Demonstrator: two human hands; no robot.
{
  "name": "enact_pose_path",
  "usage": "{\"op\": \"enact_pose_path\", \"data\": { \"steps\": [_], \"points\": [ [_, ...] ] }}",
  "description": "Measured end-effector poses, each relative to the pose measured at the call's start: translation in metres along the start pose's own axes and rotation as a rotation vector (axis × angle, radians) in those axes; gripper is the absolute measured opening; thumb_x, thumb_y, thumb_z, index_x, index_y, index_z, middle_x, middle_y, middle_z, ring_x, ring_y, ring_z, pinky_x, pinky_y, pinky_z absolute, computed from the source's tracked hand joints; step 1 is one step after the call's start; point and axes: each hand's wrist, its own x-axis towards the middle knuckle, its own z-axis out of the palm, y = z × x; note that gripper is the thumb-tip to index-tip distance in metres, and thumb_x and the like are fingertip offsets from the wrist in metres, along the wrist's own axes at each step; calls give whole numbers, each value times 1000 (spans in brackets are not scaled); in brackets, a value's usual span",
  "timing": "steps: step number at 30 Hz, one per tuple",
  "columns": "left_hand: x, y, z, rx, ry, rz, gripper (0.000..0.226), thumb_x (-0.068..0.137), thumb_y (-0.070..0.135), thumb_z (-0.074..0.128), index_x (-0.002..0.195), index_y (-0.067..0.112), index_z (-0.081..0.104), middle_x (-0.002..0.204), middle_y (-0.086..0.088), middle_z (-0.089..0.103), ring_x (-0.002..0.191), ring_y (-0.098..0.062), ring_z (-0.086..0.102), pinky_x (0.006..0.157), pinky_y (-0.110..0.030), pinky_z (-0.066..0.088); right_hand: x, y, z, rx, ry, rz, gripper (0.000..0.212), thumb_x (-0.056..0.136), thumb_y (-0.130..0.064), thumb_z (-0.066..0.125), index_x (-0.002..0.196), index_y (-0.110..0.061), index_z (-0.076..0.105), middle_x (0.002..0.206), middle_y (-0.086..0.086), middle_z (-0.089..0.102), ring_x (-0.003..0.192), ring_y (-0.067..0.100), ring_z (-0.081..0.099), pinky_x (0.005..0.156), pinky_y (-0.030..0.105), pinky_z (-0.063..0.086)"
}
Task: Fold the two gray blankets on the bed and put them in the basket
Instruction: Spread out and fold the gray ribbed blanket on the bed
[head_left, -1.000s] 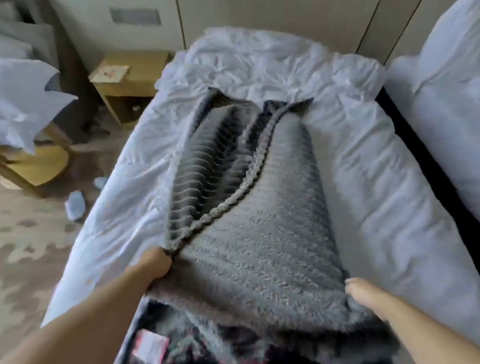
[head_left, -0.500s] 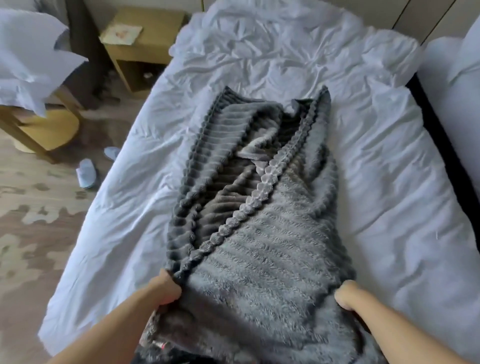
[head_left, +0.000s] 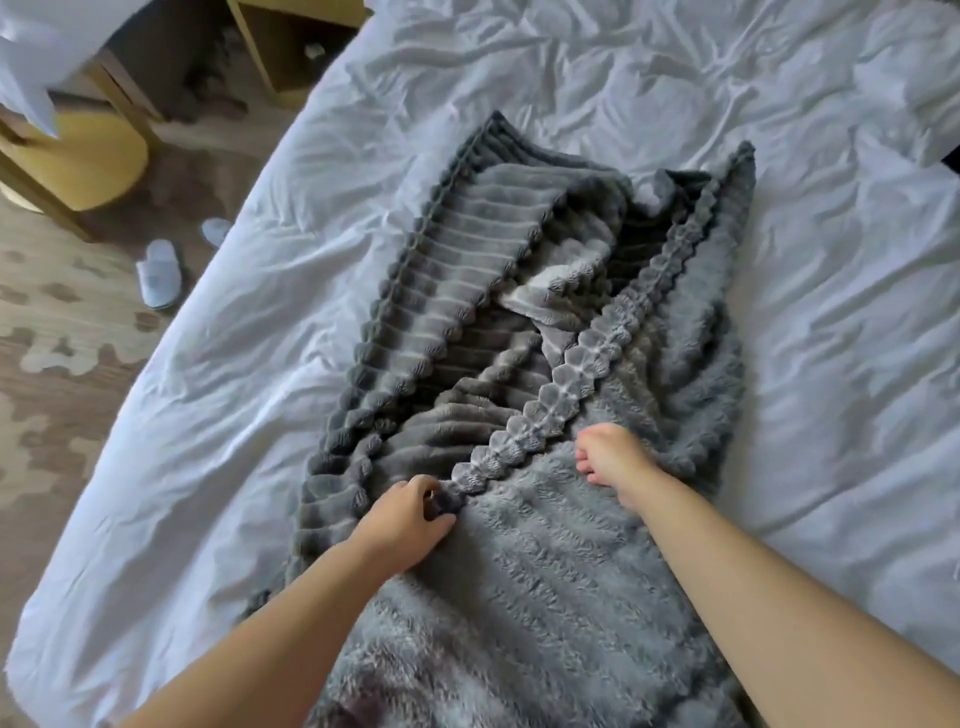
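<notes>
Nearest, at 6 o'clock, the fleecy side of the gray blanket (head_left: 545, 597) runs under both bare forearms and off the bottom of the view. Just above, at 7 o'clock, the left hand (head_left: 410, 519) has its fingers curled tight round the near end of the scalloped edge (head_left: 587, 358). At 4 o'clock the right hand (head_left: 610, 460) lies knuckles-up on the fleece beside that edge, fingers curled under and seemingly pinching a fold of pile, though what lies beneath the palm is hidden. Beyond the hands the blanket stretches toward 12 o'clock on the white bed (head_left: 234, 415), its ribbed face exposed left of the edge and bunched and twisted in the middle. The step in hand looks like squaring a lengthwise fold: it would go best if both hands drew the edge taut and straight, shook the rumpled middle flat, then laid the edge onto the far ribbed border so the corners meet, smoothing toward 12 o'clock before halving again. Farther off, slippers (head_left: 158, 275) lie on the floor at 9 o'clock, a yellow stool (head_left: 88, 161) at 10, a nightstand (head_left: 291, 47) at 11; no basket shows, and a second blanket cannot be made out
</notes>
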Motion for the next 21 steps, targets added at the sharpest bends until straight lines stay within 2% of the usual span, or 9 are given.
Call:
{"op": "enact_pose_path", "data": {
  "steps": [2, 3, 6, 9, 12, 14, 16, 18, 21],
  "points": [
    [20, 4, 11, 20, -45, 10, 63, 85, 47, 62, 137, 20, 40, 131, -2, 55, 117, -21, 53, 92, -28, 43, 31, -3, 12, 189, -39, 29, 7, 94, -20, 51, 96, -14, 52, 84, 4, 52, 74, 18, 53, 77, 40, 53],
    [29, 7, 15, 50, -69, 12, 66, 84, 48, 62, 138, 19, 38, 129, -2, 57, 116, -22, 55, 90, -29, 45, 46, -3, 18, 256, -38, 44, 18, 94, -29, 53, 100, -12, 52, 93, 3, 55, 83, 18, 57, 86, 43, 54],
    [48, 18, 20, 147, -87, 18, 66, 82, 52, 61, 134, 21, 36, 113, -1, 65, 102, -24, 61, 75, -32, 49, 76, 1, 34, 431, 48, 60, 39, 90, -36, 61, 116, -10, 53, 112, 5, 57, 90, 18, 59, 83, 40, 56],
    [56, 28, 20, 112, 31, 62, 64, 84, 53, 59, 136, 24, 36, 120, -1, 60, 107, -24, 60, 81, -34, 51, 84, -5, 41, 541, 169, 75, 44, 86, -29, 66, 121, -7, 52, 115, 10, 59, 96, 24, 62, 86, 43, 54],
    [56, 41, 7, -29, 126, 104, 52, 88, 43, 58, 134, 27, 39, 125, 1, 56, 108, -23, 59, 84, -35, 50, 73, -35, 38, 654, 256, -69, 31, 86, -27, 61, 116, -19, 59, 116, 2, 63, 103, 19, 60, 85, 34, 50],
    [55, 49, -10, -115, 159, 112, 41, 91, 30, 55, 130, 27, 44, 115, 0, 64, 103, -23, 61, 79, -35, 51, 62, -69, 36, 729, 228, -187, 47, 87, -27, 57, 133, -27, 52, 129, -6, 60, 115, 12, 57, 99, 34, 45],
    [51, 53, -32, -297, 255, 58, 30, 90, 22, 50, 119, 30, 53, 97, 6, 69, 89, -17, 63, 74, -33, 51, 51, -110, 35, 803, 183, -279, 54, 86, -24, 55, 140, -28, 47, 137, -7, 55, 123, 10, 53, 108, 36, 39],
    [49, 48, -56, -545, 397, -14, 27, 89, 20, 47, 101, 43, 57, 80, 19, 66, 71, 0, 59, 62, -20, 48, 43, -151, 40, 866, 104, -377, 54, 84, -21, 53, 138, -28, 51, 132, -10, 60, 121, 7, 55, 108, 33, 40],
    [50, 21, -84, -751, 624, -128, 36, 90, 16, 45, 89, 51, 54, 69, 24, 64, 54, 3, 54, 45, -14, 38, 41, -197, 76, 795, -50, -513, 54, 84, -23, 53, 138, -22, 50, 133, -10, 58, 118, 2, 55, 102, 26, 42]
  ]
}}
